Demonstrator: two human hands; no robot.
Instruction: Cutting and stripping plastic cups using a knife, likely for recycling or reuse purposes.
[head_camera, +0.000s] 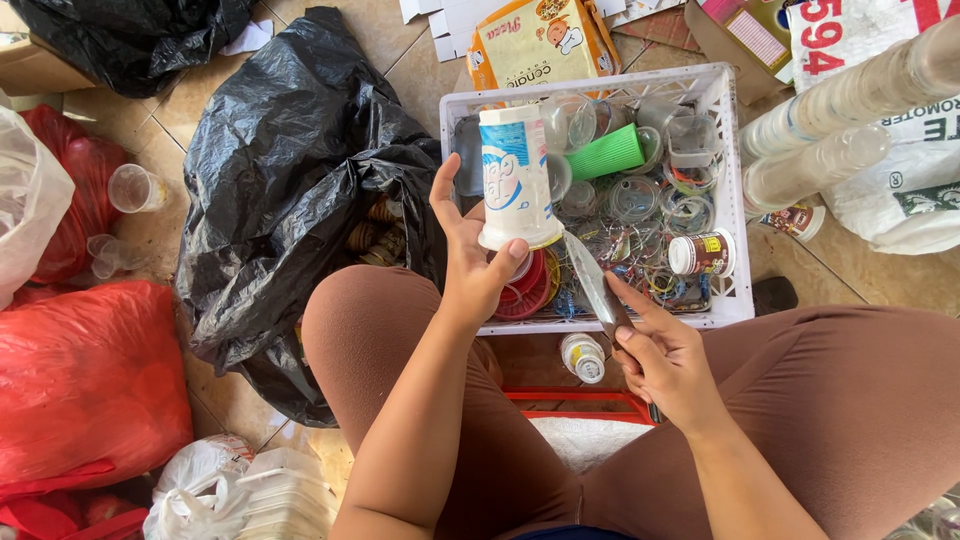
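Fingers first: the left hand (475, 262) is wrapping thumb and fingers around a white plastic cup with a blue label (515, 178), holding it upside down over the crate. The right hand (662, 352) is closing tight on the handle of a knife (592, 282), with the blade pointing up toward the cup's rim and the left thumb.

I'm watching this from my end and the bit that's making me nervous is how close that tip is sitting to the thumb. The cup looks thin and slick, so I reckon a slip off the plastic could send the edge straight into the holding fingers.

Down between the knees a small white bottle (582, 357) is lying on the floor. Past the hands, the white crate (722, 300) is filling with clear cups, cut rings, a green cup (607, 153) and a small brown-labelled tub (701, 253). A black bin bag (290, 180) is slumping to the left, and red bags (90, 385) beyond that.
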